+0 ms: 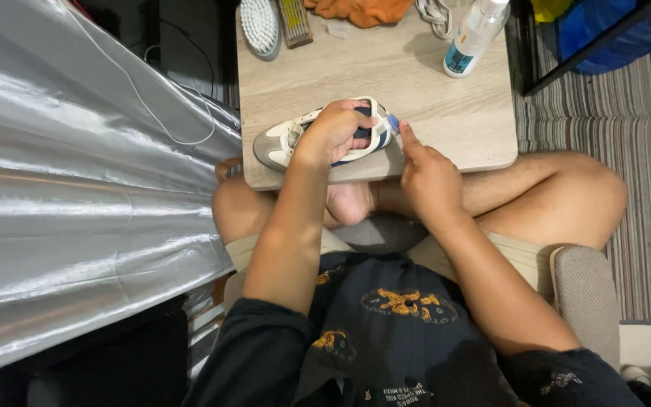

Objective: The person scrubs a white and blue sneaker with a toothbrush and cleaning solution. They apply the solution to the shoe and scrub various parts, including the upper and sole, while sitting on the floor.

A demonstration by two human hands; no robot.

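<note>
Wooden board (pixel 423 113) with shoe (pixel 280 143), brushes (pixel 259 26).

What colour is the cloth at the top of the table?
Orange cloth, in the head view.

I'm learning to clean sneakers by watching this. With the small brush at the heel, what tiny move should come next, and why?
Probably a short scrubbing stroke along the heel edge. The left hand clamps the sneaker on the wooden board, and the right hand holds the small brush with its head right at the heel, so the shoe looks steadied for brushing.
</note>
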